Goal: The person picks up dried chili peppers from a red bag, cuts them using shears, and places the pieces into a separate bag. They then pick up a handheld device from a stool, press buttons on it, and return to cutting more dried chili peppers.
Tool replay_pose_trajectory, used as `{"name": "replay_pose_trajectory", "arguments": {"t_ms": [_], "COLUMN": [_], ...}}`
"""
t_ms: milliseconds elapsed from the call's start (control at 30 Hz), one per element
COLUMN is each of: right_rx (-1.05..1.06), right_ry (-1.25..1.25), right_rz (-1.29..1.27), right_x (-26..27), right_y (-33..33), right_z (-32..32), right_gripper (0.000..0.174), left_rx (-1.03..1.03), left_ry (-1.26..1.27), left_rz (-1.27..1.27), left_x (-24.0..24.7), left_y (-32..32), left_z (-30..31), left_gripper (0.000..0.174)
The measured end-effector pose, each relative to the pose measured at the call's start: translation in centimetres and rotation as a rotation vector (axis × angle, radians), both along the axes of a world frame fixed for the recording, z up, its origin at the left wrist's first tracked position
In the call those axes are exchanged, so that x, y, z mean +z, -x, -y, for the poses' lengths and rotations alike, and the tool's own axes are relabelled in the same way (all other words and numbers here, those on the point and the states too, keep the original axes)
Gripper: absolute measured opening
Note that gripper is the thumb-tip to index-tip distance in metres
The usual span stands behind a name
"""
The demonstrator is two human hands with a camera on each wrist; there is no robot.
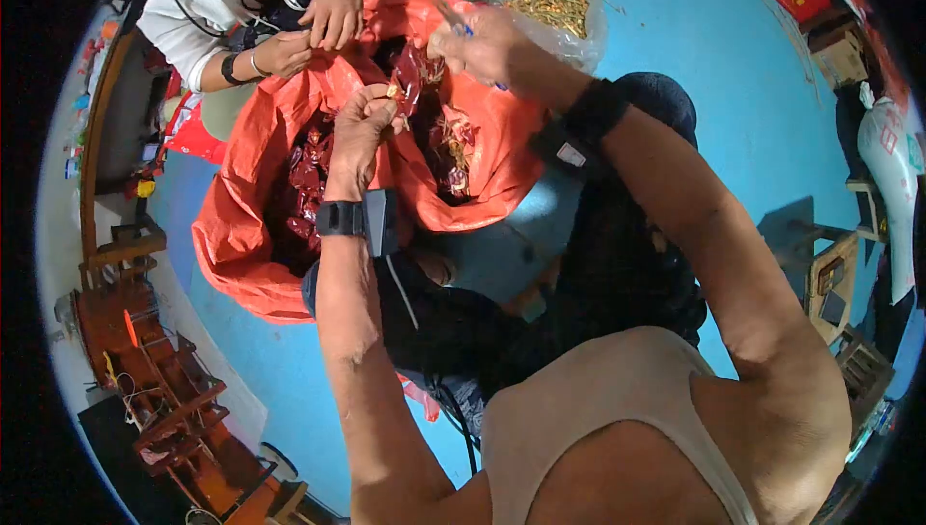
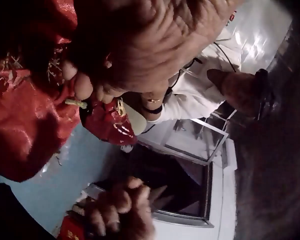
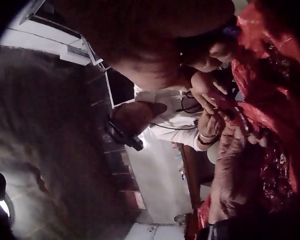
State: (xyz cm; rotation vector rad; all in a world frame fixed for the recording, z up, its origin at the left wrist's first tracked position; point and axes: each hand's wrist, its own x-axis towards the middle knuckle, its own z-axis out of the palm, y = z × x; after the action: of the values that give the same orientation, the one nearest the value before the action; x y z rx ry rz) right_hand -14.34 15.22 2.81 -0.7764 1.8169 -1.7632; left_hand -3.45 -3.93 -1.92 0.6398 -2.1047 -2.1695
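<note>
My left hand (image 1: pixel 359 134) pinches a shiny dark red dried chili (image 1: pixel 410 76) over the rim between two orange-red sacks. Its pale stem end shows at my fingertips, and in the left wrist view the chili (image 2: pixel 109 122) hangs under the fingers. Just right of it, my right hand (image 1: pixel 492 47) grips what look like scissors, with bits of blue handle (image 1: pixel 470 31) showing between the fingers; most of the tool is hidden. More dried chilies (image 1: pixel 307 178) fill the left sack (image 1: pixel 256 269). Chilies with straw-coloured stems (image 1: pixel 453 153) lie in the right sack (image 1: pixel 506 173).
Across from me sits another person in a white top, their hands (image 1: pixel 333 18) close together at the sack's far rim. A clear plastic bag (image 1: pixel 555 9) of yellowish stems stands at the back right. Wooden furniture (image 1: pixel 164 380) lines the left, a stool (image 1: pixel 834 279) the right.
</note>
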Motion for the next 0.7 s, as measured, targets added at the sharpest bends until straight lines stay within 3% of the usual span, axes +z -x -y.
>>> {"name": "replay_pose_trajectory", "arguments": {"t_ms": [100,267,400,533,600,700], "right_rx": [0.068,0.164,0.039,0.083,0.088,0.144], "right_ry": [0.042,-0.031,0.043,0.118,0.026,-0.096], "right_rz": [-0.074,-0.18,-0.298,-0.266,-0.437,-0.477], "right_x": [-4.2,-3.9,-4.4,-5.2,-5.0,-3.9], "right_y": [0.0,-2.0,-2.1,-1.9,-1.6,-1.8], "right_z": [2.4,2.9,4.1,4.5,4.0,2.5], "right_gripper": [0.032,0.038,0.033,0.031,0.03,0.029], "left_rx": [0.08,0.181,0.21,0.22,0.203,0.191], "left_ry": [-0.141,-0.352,-0.378,-0.428,-0.453,-0.452], "left_rz": [-0.085,-0.289,-0.325,-0.288,-0.285,-0.245], "left_x": [1.4,1.0,0.6,1.3,0.7,0.2], "left_y": [-0.9,-0.1,0.1,-0.4,-0.4,-0.4], "left_z": [-0.3,-2.5,-2.8,-3.3,-3.2,-3.6], "left_gripper": [0.016,0.018,0.015,0.012,0.012,0.014]}}
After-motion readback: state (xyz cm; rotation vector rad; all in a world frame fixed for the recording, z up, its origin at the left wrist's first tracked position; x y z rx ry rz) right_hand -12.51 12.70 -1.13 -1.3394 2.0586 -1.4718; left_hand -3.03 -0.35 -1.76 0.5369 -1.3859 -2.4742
